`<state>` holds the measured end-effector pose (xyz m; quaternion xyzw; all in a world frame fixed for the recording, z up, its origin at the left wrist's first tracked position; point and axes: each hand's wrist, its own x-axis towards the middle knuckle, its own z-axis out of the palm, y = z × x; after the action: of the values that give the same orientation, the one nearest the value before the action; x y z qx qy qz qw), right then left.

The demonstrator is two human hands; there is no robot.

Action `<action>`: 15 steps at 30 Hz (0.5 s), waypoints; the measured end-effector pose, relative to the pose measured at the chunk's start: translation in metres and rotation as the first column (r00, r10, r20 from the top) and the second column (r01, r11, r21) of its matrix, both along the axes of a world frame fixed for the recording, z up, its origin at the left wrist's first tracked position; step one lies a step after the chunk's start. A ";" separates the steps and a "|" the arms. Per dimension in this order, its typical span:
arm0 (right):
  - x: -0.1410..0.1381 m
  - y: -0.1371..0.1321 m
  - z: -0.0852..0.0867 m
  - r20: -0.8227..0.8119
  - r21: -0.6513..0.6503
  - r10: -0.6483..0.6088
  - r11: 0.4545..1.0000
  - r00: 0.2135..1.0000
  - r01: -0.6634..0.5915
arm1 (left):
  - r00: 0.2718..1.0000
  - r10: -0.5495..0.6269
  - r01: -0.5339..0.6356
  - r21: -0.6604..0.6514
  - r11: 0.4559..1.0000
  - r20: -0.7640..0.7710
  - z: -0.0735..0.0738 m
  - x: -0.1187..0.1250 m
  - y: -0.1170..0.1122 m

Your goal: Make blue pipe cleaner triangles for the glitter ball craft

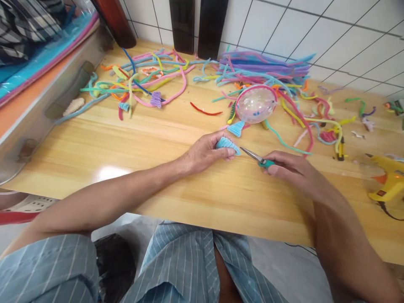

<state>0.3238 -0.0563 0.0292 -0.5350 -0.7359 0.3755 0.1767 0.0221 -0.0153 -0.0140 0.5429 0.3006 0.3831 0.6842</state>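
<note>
My left hand [206,152] is closed around a light-blue coiled pipe-cleaner piece [224,144], tapered toward its right end. In my right hand [288,166] is a pair of scissors [260,160] with green handles, its blades pointing left at the blue piece. A small gap separates the tips from that piece. The blades look closed or nearly so. Just beyond my left hand, a second light-blue folded piece [236,128] lies on the wooden table [151,143]. A clear round container with a pink rim [256,103] stands behind it, with small bits inside.
Loose pipe cleaners [164,78] are tangled at the back left. A purple and blue bundle [265,69] lies against the tiled wall [284,25]. A yellow glue gun [389,179] is at the right edge. A clear plastic bin [59,109] borders the left side.
</note>
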 end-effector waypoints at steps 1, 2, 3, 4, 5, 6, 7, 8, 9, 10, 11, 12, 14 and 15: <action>0.000 0.000 -0.001 0.002 0.011 0.006 1.000 1.000 -0.006 | 1.000 -0.006 0.006 0.005 1.000 -0.011 0.000 0.000 -0.001; 0.000 -0.001 -0.002 0.005 0.024 0.011 1.000 1.000 -0.011 | 1.000 -0.010 0.010 0.006 1.000 -0.022 0.001 0.000 -0.001; 0.001 -0.001 -0.003 0.008 0.037 0.015 0.999 1.000 -0.016 | 0.999 -0.013 0.013 0.003 1.000 -0.034 0.001 0.000 -0.002; 0.000 -0.001 -0.003 0.011 0.047 0.021 0.999 1.000 -0.021 | 0.999 -0.015 0.015 0.001 1.000 -0.045 0.002 0.000 -0.002; 0.000 -0.001 -0.003 0.014 0.051 0.029 0.998 0.999 -0.029 | 0.998 -0.017 0.017 -0.001 1.000 -0.055 0.002 0.000 -0.002; 0.000 -0.002 -0.003 0.016 0.053 0.037 0.998 0.999 -0.037 | 0.998 -0.019 0.019 -0.002 1.000 -0.062 0.002 0.000 -0.002; 0.000 -0.002 -0.003 0.016 0.052 0.045 0.998 0.999 -0.046 | 0.998 -0.022 0.022 -0.002 1.000 -0.065 0.002 0.000 -0.002; 0.000 -0.001 -0.003 0.016 0.051 0.052 0.997 0.999 -0.053 | 0.998 -0.026 0.026 -0.001 1.000 -0.066 0.002 -0.001 -0.002; -0.001 -0.001 -0.003 0.017 0.050 0.057 0.997 0.998 -0.058 | 0.998 -0.030 0.030 0.000 1.000 -0.064 0.002 -0.001 -0.002; -0.001 -0.001 -0.003 0.018 0.049 0.060 0.997 0.998 -0.061 | 0.998 -0.034 0.034 0.001 0.999 -0.061 0.001 -0.001 -0.003; -0.002 -0.001 -0.003 0.019 0.048 0.061 0.997 0.998 -0.062 | 0.998 -0.037 0.037 0.002 0.999 -0.056 0.001 -0.001 -0.003; -0.002 -0.001 -0.003 0.020 0.048 0.060 0.997 0.998 -0.061 | 0.998 -0.040 0.040 0.003 0.999 -0.051 0.000 -0.001 -0.003; -0.003 -0.002 -0.002 0.025 0.043 0.057 0.997 0.998 -0.058 | 0.998 -0.046 0.046 0.010 0.999 -0.036 -0.001 0.000 -0.003; -0.004 -0.002 -0.002 0.031 0.043 0.055 0.997 0.998 -0.057 | 0.998 -0.048 0.048 0.016 0.999 -0.027 -0.002 0.000 -0.002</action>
<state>0.3199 -0.0583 0.0276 -0.5157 -0.7612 0.3561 0.1668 0.0220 -0.0176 -0.0155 0.5609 0.2932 0.3618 0.6845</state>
